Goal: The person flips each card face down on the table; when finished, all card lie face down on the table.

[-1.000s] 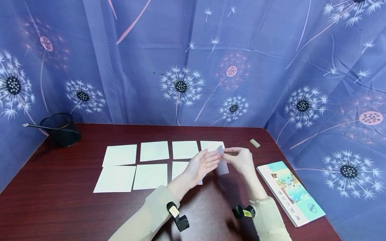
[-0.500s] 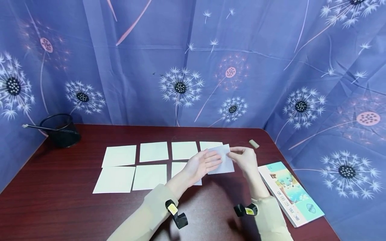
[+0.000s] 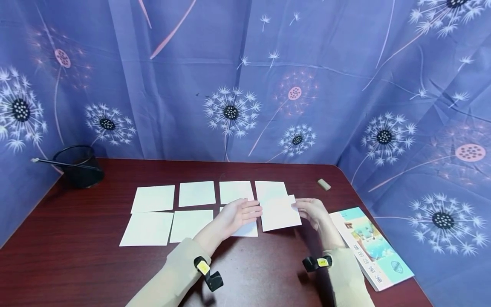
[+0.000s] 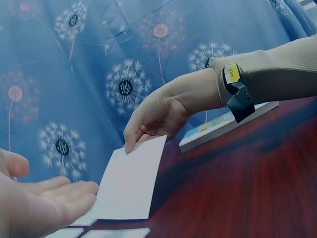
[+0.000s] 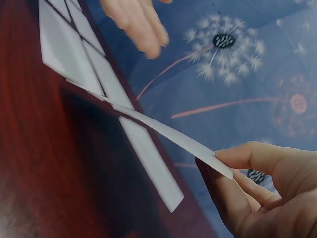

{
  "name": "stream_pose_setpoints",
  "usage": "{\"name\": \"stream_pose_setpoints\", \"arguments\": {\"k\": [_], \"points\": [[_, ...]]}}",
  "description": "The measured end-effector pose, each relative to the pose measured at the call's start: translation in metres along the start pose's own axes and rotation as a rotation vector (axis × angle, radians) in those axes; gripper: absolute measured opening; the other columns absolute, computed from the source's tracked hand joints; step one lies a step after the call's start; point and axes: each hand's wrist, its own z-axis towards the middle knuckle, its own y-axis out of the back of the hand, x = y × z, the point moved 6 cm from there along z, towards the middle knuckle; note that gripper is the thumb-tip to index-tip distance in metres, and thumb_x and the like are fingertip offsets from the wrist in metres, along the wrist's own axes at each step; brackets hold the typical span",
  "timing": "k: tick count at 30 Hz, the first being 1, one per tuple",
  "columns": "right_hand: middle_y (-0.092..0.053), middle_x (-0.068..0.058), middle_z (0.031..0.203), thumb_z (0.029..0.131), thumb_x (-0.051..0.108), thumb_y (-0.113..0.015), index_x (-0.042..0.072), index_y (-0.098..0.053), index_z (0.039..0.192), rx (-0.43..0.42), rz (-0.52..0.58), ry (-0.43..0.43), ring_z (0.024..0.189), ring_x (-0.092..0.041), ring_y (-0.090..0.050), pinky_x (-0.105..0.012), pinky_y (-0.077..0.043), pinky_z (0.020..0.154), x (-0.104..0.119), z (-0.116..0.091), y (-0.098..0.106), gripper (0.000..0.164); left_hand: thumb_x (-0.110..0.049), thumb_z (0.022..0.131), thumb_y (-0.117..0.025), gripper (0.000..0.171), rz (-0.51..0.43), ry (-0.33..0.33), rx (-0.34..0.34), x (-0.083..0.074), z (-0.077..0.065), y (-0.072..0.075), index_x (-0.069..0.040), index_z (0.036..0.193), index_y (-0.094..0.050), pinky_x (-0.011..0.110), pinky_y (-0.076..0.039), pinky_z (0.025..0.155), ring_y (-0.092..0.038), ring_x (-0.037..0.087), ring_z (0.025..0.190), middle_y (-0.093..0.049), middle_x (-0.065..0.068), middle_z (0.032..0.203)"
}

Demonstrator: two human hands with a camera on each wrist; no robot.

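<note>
My right hand (image 3: 313,213) pinches a white paper sheet (image 3: 281,215) by its right edge, between thumb and fingers. In the right wrist view the held sheet (image 5: 168,136) slopes down from the fingertips toward the table. Left of it my left hand (image 3: 235,217) has its palm up and fingers straight, holding nothing, the fingertips close to the sheet's left edge. Two rows of white sheets lie on the table; the left hand partly covers a front-row sheet (image 3: 245,230). The held sheet overlaps the rightmost back-row sheet (image 3: 270,189) in the head view.
On the right of the dark red table (image 3: 96,273) lies a book (image 3: 372,247) with a coloured cover. A small eraser-like block (image 3: 324,184) sits at the back right. A black mesh cup (image 3: 82,172) with a pen-like stick stands at the back left. A blue curtain (image 3: 172,106) hangs behind.
The right hand has turned the sheet flatter and lowered it toward the front. The left hand has drawn back leftward and no longer overlaps the sheet.
</note>
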Motion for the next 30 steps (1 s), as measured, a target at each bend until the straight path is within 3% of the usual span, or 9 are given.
{"name": "stream_pose_setpoints", "arguments": {"k": [5, 11, 18, 26, 30], "points": [[-0.072, 0.002, 0.081, 0.088, -0.002, -0.062, -0.026, -0.045, 0.128, -0.008, -0.001, -0.007, 0.075, -0.004, -0.069, -0.023, -0.059, 0.075, -0.015, 0.007, 0.002, 0.05, -0.018, 0.105, -0.021, 0.055, 0.058, 0.059, -0.045, 0.015, -0.001, 0.009, 0.02, 0.144, -0.023, 0.05, -0.023, 0.119, -0.03, 0.049, 0.14, -0.028, 0.042, 0.148], [-0.071, 0.0, 0.081, 0.088, -0.001, -0.062, -0.026, -0.05, 0.123, -0.019, -0.067, -0.019, 0.073, -0.004, -0.068, -0.023, -0.059, 0.073, -0.024, 0.009, 0.003, 0.044, -0.019, 0.105, -0.023, 0.054, 0.096, 0.076, -0.052, 0.025, 0.001, 0.01, 0.02, 0.143, -0.025, 0.051, -0.023, 0.119, -0.033, 0.048, 0.139, -0.031, 0.042, 0.146], [-0.074, -0.01, 0.091, 0.087, 0.0, -0.064, -0.025, -0.051, 0.123, 0.004, -0.134, -0.026, 0.076, -0.007, -0.07, -0.025, -0.06, 0.072, -0.025, 0.006, 0.002, 0.046, -0.021, 0.106, -0.023, 0.057, 0.108, 0.11, -0.041, 0.031, 0.004, 0.007, 0.022, 0.143, -0.023, 0.052, -0.022, 0.12, -0.031, 0.048, 0.14, -0.029, 0.042, 0.147], [-0.072, -0.006, 0.086, 0.089, 0.003, -0.063, -0.025, -0.053, 0.12, 0.01, -0.196, -0.015, 0.074, -0.006, -0.067, -0.028, -0.06, 0.076, -0.024, 0.004, 0.005, 0.043, -0.021, 0.106, -0.021, 0.057, 0.125, 0.113, -0.041, 0.032, 0.002, 0.005, 0.022, 0.143, -0.022, 0.053, -0.021, 0.12, -0.03, 0.049, 0.141, -0.028, 0.042, 0.147], [-0.073, -0.006, 0.084, 0.09, 0.002, -0.061, -0.025, -0.051, 0.122, 0.011, -0.172, -0.007, 0.072, -0.006, -0.068, -0.028, -0.06, 0.076, -0.021, 0.005, 0.009, 0.043, -0.021, 0.105, -0.021, 0.057, 0.132, 0.109, -0.04, 0.032, 0.001, 0.005, 0.022, 0.142, -0.023, 0.053, -0.021, 0.12, -0.03, 0.049, 0.141, -0.028, 0.043, 0.147]]}}
